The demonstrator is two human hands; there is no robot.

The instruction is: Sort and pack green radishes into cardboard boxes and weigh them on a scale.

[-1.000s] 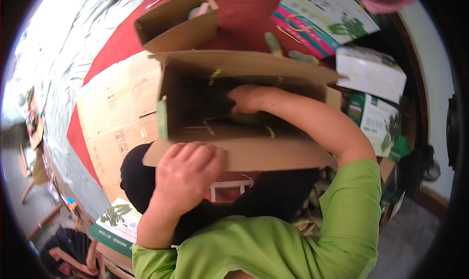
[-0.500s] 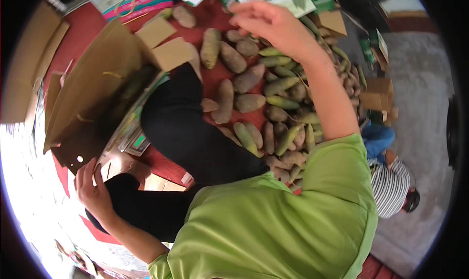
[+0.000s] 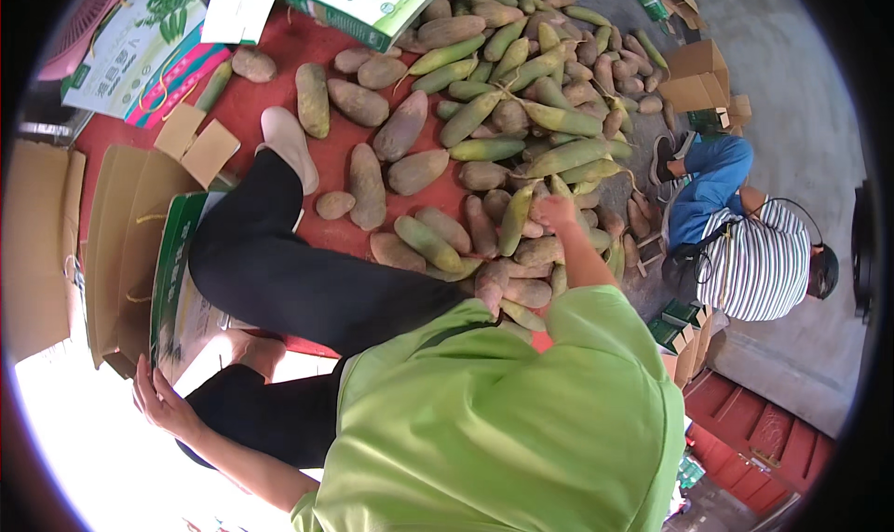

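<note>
Radishes [image 3: 466,117], long and green or brownish with soil, lie heaped on a red mat. My right hand [image 3: 556,213] reaches down into the near right part of this heap, beside an upright green radish [image 3: 515,220]. Its fingers are bent and mostly hidden, so whether they grip anything does not show. At the lower left, my left hand [image 3: 163,403] has its fingers apart and touches the lower end of a green-edged printed carton [image 3: 172,280]. That carton stands tilted against a brown cardboard box [image 3: 126,243] with yellow cord handles.
Printed boxes [image 3: 377,1] lie at the far edge of the mat. A person in a striped shirt [image 3: 759,262] sits at the right, near open brown cartons [image 3: 698,74]. Between the boxes and the heap is my shoe [image 3: 287,148]. A pink basket [image 3: 79,24] is at the upper left.
My right hand has come back from the far side of the radishes to the near part. The view has shifted. The lit scale display beside my leg no longer shows.
</note>
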